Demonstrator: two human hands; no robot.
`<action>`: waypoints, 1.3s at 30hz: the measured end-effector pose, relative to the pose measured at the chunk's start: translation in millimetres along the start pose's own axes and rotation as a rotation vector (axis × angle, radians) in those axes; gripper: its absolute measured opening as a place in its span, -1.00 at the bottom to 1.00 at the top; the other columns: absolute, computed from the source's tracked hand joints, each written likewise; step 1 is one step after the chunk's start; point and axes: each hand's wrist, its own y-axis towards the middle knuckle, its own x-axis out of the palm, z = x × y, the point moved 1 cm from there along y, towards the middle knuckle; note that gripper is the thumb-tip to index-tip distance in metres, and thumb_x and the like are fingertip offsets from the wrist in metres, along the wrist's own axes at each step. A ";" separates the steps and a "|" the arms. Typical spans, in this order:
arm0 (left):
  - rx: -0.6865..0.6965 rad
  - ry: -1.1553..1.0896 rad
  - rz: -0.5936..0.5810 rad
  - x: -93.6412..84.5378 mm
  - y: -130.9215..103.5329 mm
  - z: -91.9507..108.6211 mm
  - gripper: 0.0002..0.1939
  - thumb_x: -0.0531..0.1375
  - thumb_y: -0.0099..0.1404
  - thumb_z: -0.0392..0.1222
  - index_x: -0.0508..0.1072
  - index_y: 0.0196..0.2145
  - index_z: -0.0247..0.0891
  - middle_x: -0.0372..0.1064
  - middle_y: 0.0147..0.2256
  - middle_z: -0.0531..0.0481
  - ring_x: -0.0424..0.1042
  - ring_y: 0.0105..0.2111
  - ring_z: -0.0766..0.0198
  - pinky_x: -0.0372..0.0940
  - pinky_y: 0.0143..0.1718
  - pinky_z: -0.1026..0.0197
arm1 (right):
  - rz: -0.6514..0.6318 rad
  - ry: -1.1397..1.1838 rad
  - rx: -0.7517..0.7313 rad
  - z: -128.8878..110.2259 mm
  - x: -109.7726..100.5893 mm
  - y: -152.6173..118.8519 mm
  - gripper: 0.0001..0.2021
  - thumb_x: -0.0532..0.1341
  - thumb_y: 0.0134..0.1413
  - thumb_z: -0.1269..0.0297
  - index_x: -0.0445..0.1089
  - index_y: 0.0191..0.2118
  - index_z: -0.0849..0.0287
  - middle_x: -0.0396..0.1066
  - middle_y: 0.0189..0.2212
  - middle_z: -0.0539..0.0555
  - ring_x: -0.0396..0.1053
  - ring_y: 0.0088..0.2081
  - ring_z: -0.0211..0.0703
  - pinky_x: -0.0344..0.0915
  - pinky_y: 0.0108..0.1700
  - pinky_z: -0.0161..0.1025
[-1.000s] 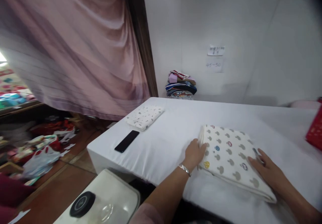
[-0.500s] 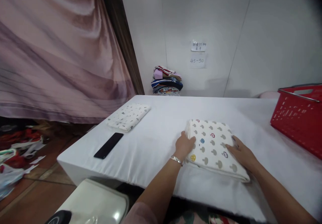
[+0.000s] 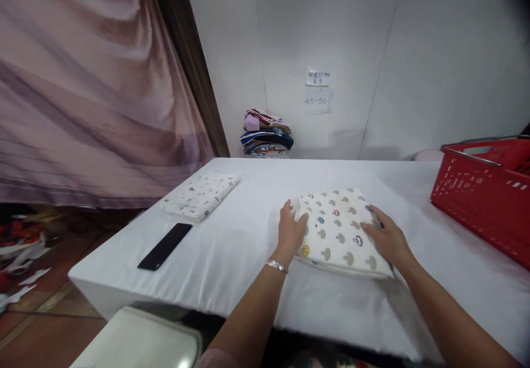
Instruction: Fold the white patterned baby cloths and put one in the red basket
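A folded white cloth (image 3: pixel 337 230) printed with grey mushrooms and a few coloured ones is between my hands, at the near side of the white-covered table. My left hand (image 3: pixel 291 231), with a silver bracelet at the wrist, grips its left edge, thumb on top. On the opposite edge, my right hand (image 3: pixel 386 238) holds it with the thumb on the print and other fingers at the side. The cloth's back edge looks slightly raised; how far it is off the table I cannot tell.
Another folded white cloth (image 3: pixel 201 194) with small dark prints lies on the table's left, with a black phone (image 3: pixel 164 246) in front. At right stands a red basket (image 3: pixel 482 202). Stacked fabrics (image 3: pixel 267 133) sit behind the table. A white stool (image 3: pixel 141 340) is at the near left.
The mushroom cloth, held at both sides, has shifted slightly away from me and its back corners have lifted. The whole view has turned a little to the right.
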 end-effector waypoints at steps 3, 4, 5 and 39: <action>0.079 0.059 0.029 -3.6 4.3 -1.5 -0.35 0.13 0.23 -0.05 0.04 0.22 -0.19 0.08 0.17 -0.16 0.20 0.11 0.13 0.13 0.07 0.18 | -0.043 -0.039 -0.022 2.0 14.6 14.3 -0.39 0.12 0.04 0.06 0.17 0.21 0.14 0.27 0.08 0.14 0.28 0.04 0.00 0.22 0.05 -0.15; 0.032 0.086 0.011 -2.9 6.1 -5.9 -0.35 0.14 0.22 -0.05 0.05 0.21 -0.22 0.09 0.17 -0.19 0.21 0.10 0.11 0.13 0.07 0.17 | -0.095 -0.082 -0.002 5.1 20.9 18.3 -0.40 0.12 0.05 0.09 0.17 0.21 0.19 0.28 0.07 0.17 0.27 0.05 0.01 0.21 0.07 -0.14; -0.037 0.113 -0.016 -1.6 7.9 -11.5 -0.34 0.15 0.20 -0.05 0.07 0.20 -0.25 0.10 0.15 -0.22 0.22 0.09 0.08 0.13 0.06 0.16 | -0.151 -0.137 0.022 8.9 26.7 21.7 -0.41 0.11 0.06 0.12 0.18 0.20 0.24 0.29 0.07 0.21 0.27 0.06 0.03 0.20 0.08 -0.13; -0.162 0.062 0.008 0.5 -6.3 -46.3 -0.63 0.15 0.19 -0.04 0.26 -0.07 -0.20 0.30 -0.08 -0.08 0.36 -0.15 0.20 0.20 -0.10 0.22 | -0.603 -0.357 -0.209 -128.8 143.8 76.3 -0.67 0.03 0.15 0.22 0.45 -0.46 0.26 0.45 -0.54 0.10 0.40 -0.46 -0.22 0.22 -0.37 -0.37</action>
